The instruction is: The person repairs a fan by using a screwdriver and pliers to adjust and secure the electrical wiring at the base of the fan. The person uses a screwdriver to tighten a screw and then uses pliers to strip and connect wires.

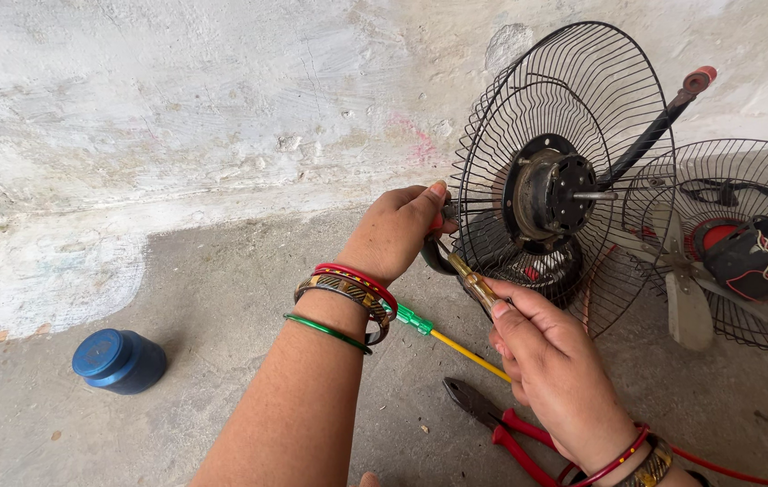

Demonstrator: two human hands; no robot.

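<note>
We're gripping the edge of the fan guard (pixel 528 144) with our left hand (pixel 397 230), fingers closed on the wire rim to be steadying it against the wall, while our right hand (pixel 542 356) is clamping a slim screwdriver (pixel 472 284) and angling its tip toward the motor base. We're leaving the red-handled pliers (pixel 501 424) lying on the floor just beside us, and the blue container (pixel 120 361) sitting well apart.

Black metal wire fan guard (pixel 573 81), rough concrete floor (pixel 222 298), glossy blue plastic jar (pixel 120 361)
</note>
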